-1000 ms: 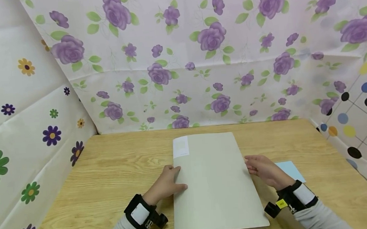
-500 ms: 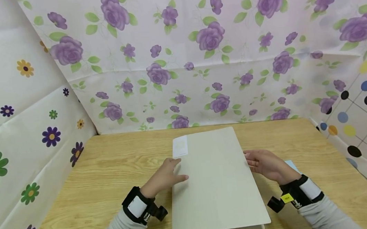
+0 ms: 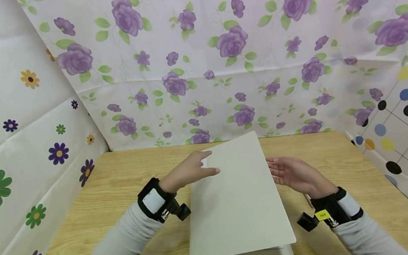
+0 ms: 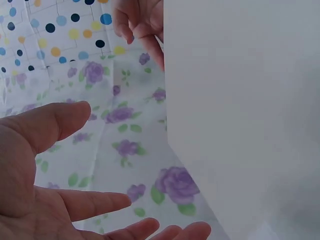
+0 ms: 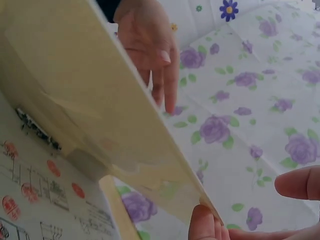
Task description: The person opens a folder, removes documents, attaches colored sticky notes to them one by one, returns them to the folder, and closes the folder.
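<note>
A cream file folder [image 3: 235,203] lies on the table, its front cover lifted and tilted up along the right side. My right hand [image 3: 298,176] is at the cover's right edge, fingers extended. In the right wrist view, its fingertips [image 5: 202,225] touch the inner side of the cover near a corner, with the thumb well apart. Printed sheets with red stamps [image 5: 55,200] and a dark metal clip [image 5: 37,131] show inside. My left hand [image 3: 190,169] hovers over the folder's upper left, thumb and fingers spread, holding nothing. It partly hides the white label [image 3: 204,163].
The wooden table [image 3: 134,177] extends on both sides of the folder. A floral sheet [image 3: 200,66] hangs behind it, with patterned sheets at left and right. A thin dark-edged item [image 3: 308,199] shows beside my right wrist, mostly hidden.
The cover has risen from nearly flat to tilted, its right edge coming up with my right hand. My left hand has lifted and moved away toward the folder's top. The light blue paper is now hidden.
</note>
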The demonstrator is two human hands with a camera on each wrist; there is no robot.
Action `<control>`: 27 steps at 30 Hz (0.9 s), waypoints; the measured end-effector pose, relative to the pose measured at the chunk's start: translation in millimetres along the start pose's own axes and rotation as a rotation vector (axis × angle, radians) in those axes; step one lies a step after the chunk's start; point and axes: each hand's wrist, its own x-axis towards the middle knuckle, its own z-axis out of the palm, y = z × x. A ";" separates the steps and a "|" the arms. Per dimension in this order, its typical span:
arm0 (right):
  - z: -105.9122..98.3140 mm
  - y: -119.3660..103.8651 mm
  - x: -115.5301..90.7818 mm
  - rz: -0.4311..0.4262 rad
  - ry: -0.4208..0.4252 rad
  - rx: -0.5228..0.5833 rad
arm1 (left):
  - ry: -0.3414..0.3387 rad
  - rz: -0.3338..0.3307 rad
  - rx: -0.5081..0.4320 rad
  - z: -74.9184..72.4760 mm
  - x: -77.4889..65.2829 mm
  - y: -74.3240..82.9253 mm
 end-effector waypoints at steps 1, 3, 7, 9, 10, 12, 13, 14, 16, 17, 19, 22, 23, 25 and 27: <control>1.5 -2.1 0.6 -0.002 -0.005 0.001 | -0.007 -0.006 -0.005 -0.3 1.1 5.0; 4.8 -6.6 0.9 -0.004 -0.016 0.000 | -0.019 -0.021 -0.015 1.1 3.4 15.4; 13.9 -15.3 2.3 -0.017 -0.035 0.005 | -0.037 -0.037 -0.011 8.3 9.2 33.6; 19.1 -19.2 3.0 -0.029 -0.047 0.011 | -0.047 -0.040 -0.013 13.3 13.2 40.9; 21.6 -20.7 3.7 -0.039 -0.054 0.019 | -0.053 -0.039 -0.010 15.5 15.8 43.6; 26.7 -23.7 4.9 -0.055 -0.069 0.032 | -0.067 -0.045 -0.016 19.4 20.3 48.8; 29.0 -24.8 5.3 -0.063 -0.080 0.041 | -0.072 -0.050 -0.019 21.2 22.1 51.2; 31.3 -25.9 5.7 -0.066 -0.085 0.049 | -0.073 -0.056 -0.023 22.7 23.5 53.4; 36.2 -27.9 7.3 -0.075 -0.092 0.065 | -0.076 -0.069 -0.033 24.8 25.4 57.1; 38.6 -28.6 8.3 -0.077 -0.090 0.071 | -0.076 -0.073 -0.041 25.6 26.0 58.8; 43.7 -29.9 10.4 -0.077 -0.075 0.081 | -0.074 -0.073 -0.051 26.8 27.1 61.3; 51.3 -31.1 13.6 -0.070 -0.034 0.091 | -0.064 -0.057 -0.058 28.2 28.3 63.5; 53.8 -31.5 14.5 -0.067 -0.021 0.090 | -0.061 -0.045 -0.057 28.5 28.5 63.7; 58.4 -31.7 16.2 -0.063 0.002 0.095 | -0.054 -0.026 -0.054 29.0 28.5 63.7; 62.2 -32.0 17.2 -0.068 0.010 0.094 | -0.054 -0.018 -0.050 29.3 27.9 63.5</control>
